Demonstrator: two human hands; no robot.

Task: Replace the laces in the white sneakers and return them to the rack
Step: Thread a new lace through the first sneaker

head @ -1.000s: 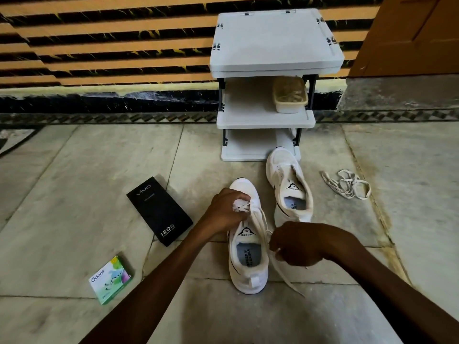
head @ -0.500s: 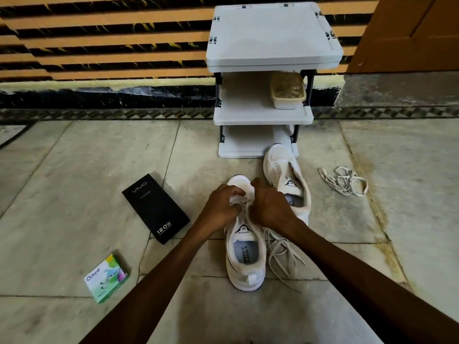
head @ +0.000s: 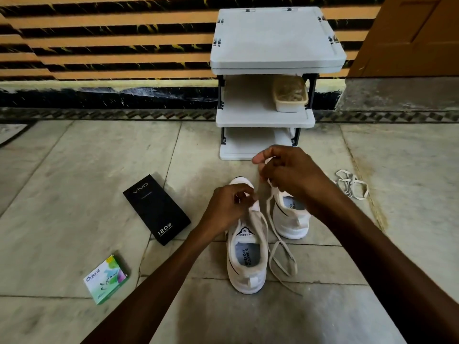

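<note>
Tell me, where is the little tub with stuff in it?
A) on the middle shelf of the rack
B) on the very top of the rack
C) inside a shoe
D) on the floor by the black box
A: the tub sits on the middle shelf of the rack, under its top board.

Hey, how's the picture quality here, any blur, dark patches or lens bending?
Head view: dim, flat light, no hard glare; wide-angle bending bows the wall stripes and flares the rack top; the lace rising from the near sneaker to the right hand looks slightly smeared; print on the black box and green box reads sharp.
</note>
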